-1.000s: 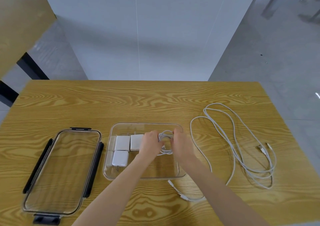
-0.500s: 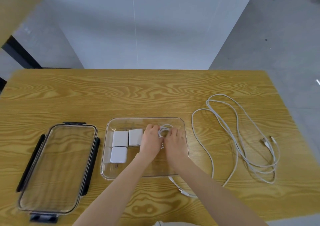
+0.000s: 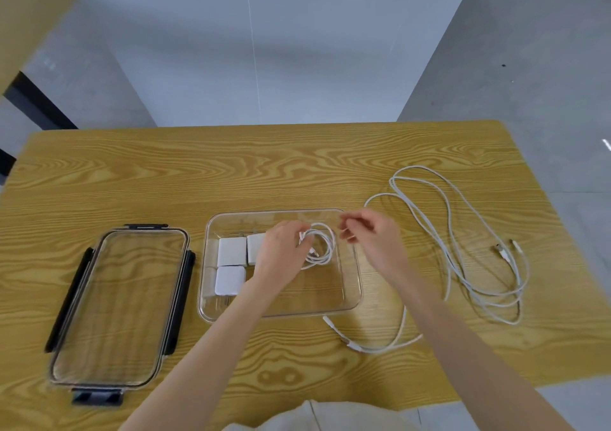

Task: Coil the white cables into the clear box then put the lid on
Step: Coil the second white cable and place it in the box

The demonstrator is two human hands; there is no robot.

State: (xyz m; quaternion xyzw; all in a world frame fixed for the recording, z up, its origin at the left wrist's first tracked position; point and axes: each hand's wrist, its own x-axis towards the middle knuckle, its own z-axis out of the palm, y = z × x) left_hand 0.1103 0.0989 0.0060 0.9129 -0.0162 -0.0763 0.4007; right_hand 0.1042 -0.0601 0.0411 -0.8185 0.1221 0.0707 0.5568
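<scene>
Left hand (image 3: 281, 252) presses the coiled cable (image 3: 319, 245) flat inside the clear box (image 3: 347, 301), fingers closed on it. Right hand (image 3: 370, 232) hovers blurred, prob. empty w/ fingers loose. Keep the coil pinned till it settles, then fetch the loose cables (image 3: 463, 242). Lid (image 3: 119, 305) waits, left of box.

Yellow wood-grain laminate table (image 3: 297, 172) bearing three white square charger blocks (image 3: 232, 251), set against a white wall panel (image 3: 251, 50) on grey concrete floor (image 3: 515, 66).
</scene>
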